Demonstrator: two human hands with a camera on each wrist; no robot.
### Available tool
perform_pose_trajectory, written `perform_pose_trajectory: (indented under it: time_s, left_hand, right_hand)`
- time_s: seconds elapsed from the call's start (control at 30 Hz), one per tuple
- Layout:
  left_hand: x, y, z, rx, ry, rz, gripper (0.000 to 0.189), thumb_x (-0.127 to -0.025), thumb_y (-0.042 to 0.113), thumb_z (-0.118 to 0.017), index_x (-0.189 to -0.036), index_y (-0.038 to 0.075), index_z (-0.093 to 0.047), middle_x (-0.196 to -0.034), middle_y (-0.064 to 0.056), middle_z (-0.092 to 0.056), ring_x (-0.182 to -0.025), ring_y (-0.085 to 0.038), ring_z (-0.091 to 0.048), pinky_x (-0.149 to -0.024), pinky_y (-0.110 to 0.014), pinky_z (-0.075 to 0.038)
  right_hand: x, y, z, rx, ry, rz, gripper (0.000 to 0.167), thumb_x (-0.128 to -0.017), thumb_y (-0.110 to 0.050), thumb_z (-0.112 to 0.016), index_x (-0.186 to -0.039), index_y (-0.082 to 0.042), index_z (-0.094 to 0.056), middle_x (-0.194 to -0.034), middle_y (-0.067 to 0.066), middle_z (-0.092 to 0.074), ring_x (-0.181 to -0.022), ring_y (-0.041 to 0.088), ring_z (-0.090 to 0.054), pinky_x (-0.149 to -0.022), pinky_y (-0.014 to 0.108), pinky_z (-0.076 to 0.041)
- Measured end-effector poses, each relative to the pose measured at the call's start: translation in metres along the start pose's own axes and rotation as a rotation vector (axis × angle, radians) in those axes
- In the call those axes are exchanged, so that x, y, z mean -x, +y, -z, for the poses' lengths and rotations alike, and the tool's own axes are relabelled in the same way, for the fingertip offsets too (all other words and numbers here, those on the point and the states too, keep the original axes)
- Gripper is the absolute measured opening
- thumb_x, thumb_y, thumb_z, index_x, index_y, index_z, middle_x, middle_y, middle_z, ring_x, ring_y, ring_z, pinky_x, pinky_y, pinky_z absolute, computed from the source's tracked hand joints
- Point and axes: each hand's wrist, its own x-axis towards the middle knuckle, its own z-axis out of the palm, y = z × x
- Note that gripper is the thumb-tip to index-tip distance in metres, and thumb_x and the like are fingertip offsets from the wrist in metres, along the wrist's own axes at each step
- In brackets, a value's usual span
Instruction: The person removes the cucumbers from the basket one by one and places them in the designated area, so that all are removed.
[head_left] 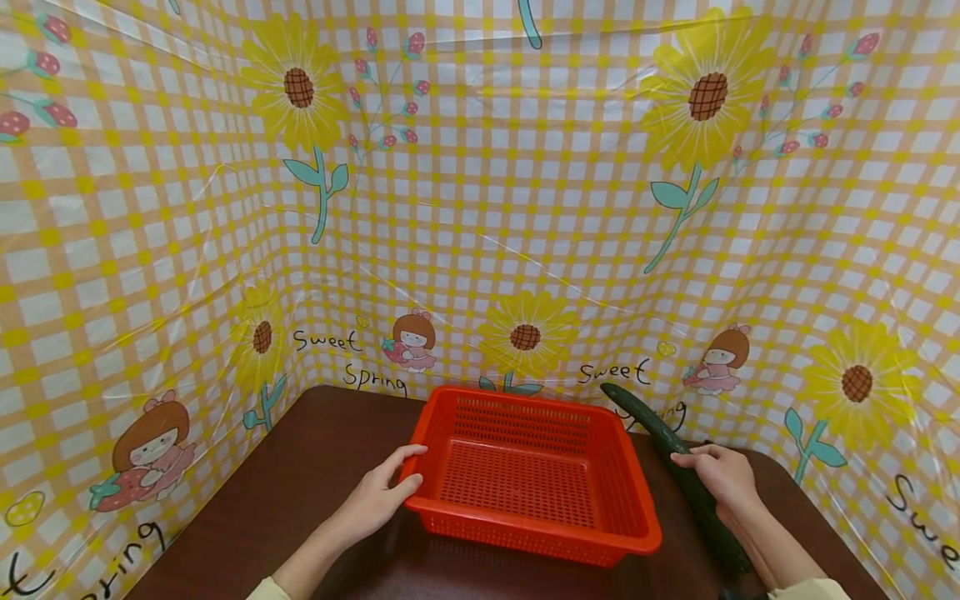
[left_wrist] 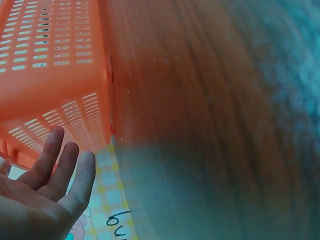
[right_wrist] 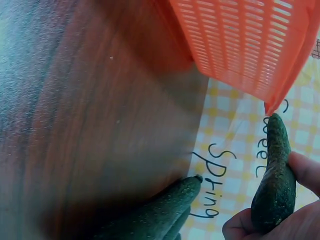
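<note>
A red plastic basket (head_left: 517, 483) with slotted walls stands on the dark wooden table. At its left rim rests my left hand (head_left: 375, 496), thumb and forefinger spread apart; in the left wrist view the other fingers (left_wrist: 77, 185) stretch out beside the basket's wall. My right hand (head_left: 720, 475) holds a long dark green cucumber (head_left: 645, 417) to the right of the basket, its far end pointing up and forward. In the right wrist view the thumb lies along this cucumber (right_wrist: 276, 185). More cucumbers (right_wrist: 160, 212) lie on the table under that hand, mostly hidden in the head view.
A checked cloth (head_left: 495, 233) with sunflowers and lettering hangs behind the table and along both sides. Brown tabletop (head_left: 322, 442) shows left of the basket. The basket's right wall (right_wrist: 235, 40) stands close to the held cucumber.
</note>
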Motion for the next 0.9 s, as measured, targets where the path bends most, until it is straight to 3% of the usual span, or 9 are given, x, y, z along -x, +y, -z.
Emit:
perform_pose_trajectory:
  time_s: [0.27,0.57,0.63,0.7,0.77,0.9]
  left_hand:
    - [0.0,-0.001,-0.001,-0.019,0.001,-0.004,0.04,-0.101,0.032,-0.061,-0.14,0.031,-0.054,-0.125,-0.008,-0.063,-0.108,-0.023,-0.056,-0.087,-0.043,-0.044]
    - [0.0,0.001,0.0,-0.014,0.007,-0.007,0.04,-0.1,0.031,-0.062,-0.139,0.03,-0.054,-0.121,-0.007,-0.063,-0.105,-0.023,-0.055,-0.087,-0.042,-0.043]
    - [0.0,0.001,0.0,-0.011,0.006,-0.008,0.04,-0.1,0.031,-0.063,-0.139,0.03,-0.054,-0.122,-0.007,-0.063,-0.105,-0.023,-0.055,-0.087,-0.042,-0.043]
    - [0.0,0.0,0.0,-0.01,0.006,-0.008,0.04,-0.1,0.031,-0.063,-0.139,0.03,-0.055,-0.125,-0.007,-0.063,-0.108,-0.023,-0.056,-0.088,-0.043,-0.043]
    - [0.0,0.0,0.0,-0.011,0.007,-0.009,0.04,-0.1,0.031,-0.062,-0.139,0.03,-0.055,-0.128,-0.008,-0.062,-0.111,-0.024,-0.055,-0.09,-0.044,-0.043]
    - [0.0,-0.002,-0.001,-0.019,0.01,-0.009,0.039,-0.101,0.031,-0.062,-0.139,0.031,-0.054,-0.133,-0.008,-0.061,-0.116,-0.025,-0.055,-0.092,-0.047,-0.043]
  right_hand:
    - [0.0,0.015,0.0,-0.017,0.03,-0.032,0.029,-0.09,-0.029,-0.069,-0.097,-0.001,-0.076,-0.147,0.036,-0.035,-0.132,0.055,-0.033,-0.108,0.066,-0.031]
    - [0.003,0.023,-0.006,0.103,0.061,-0.017,0.025,-0.091,-0.021,-0.059,-0.091,-0.004,-0.077,-0.138,0.035,-0.047,-0.124,0.056,-0.041,-0.1,0.064,-0.039]
    - [0.003,0.025,-0.007,0.142,0.073,-0.017,0.025,-0.091,-0.024,-0.062,-0.081,-0.005,-0.075,-0.118,0.034,-0.057,-0.113,0.052,-0.05,-0.091,0.057,-0.046]
    - [0.003,0.028,-0.009,0.182,0.087,-0.011,0.026,-0.089,-0.027,-0.066,-0.07,-0.009,-0.069,-0.093,0.023,-0.062,-0.097,0.043,-0.056,-0.078,0.046,-0.048]
    - [0.002,0.03,-0.011,0.214,0.098,-0.005,0.031,-0.087,-0.029,-0.068,-0.061,-0.013,-0.06,-0.071,0.008,-0.054,-0.079,0.032,-0.054,-0.066,0.037,-0.042]
    - [0.001,0.036,-0.015,0.269,0.092,0.001,0.039,-0.083,-0.031,-0.069,-0.054,-0.019,-0.047,-0.055,-0.005,-0.035,-0.058,0.019,-0.04,-0.055,0.032,-0.034]
